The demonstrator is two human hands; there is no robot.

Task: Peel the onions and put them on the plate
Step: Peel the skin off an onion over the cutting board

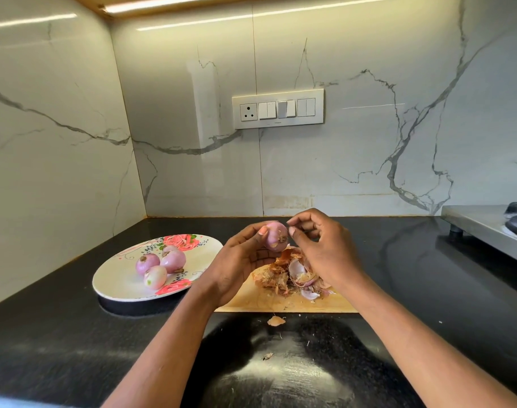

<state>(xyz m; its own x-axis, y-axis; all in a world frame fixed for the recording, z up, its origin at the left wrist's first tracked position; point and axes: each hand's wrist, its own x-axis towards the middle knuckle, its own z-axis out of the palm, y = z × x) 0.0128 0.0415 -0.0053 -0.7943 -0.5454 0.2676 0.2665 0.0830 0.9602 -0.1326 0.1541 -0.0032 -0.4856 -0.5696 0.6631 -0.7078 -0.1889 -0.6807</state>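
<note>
Holding a peeled pink onion [276, 236] up above the wooden cutting board [283, 300], the left hand [241, 262] cups it with curled fingers, thumb on its left side. Right hand [322, 248] sits just at the onion's 3 o'clock, thumb and forefinger pinched together at the root end; too small to tell whether a shred of skin is between them. Onion's root tuft faces the camera.

Pile of peels [292, 275], brown papery bits plus pale purple layers, lies on the board right under the hands. One loose peel flake [276, 320] on the black countertop [74, 348] at the board's 6 o'clock, a smaller scrap nearer the camera.

Floral plate [118, 285] sits at 9 o'clock from the board, close to it, resting on a dark base. Four peeled onions [160, 265] are clustered near the plate's middle, touching one another.

Switch panel [277, 108] on the marble wall at 12 o'clock. Steel stove [484, 228] edge at 3 o'clock, well apart from the board.
</note>
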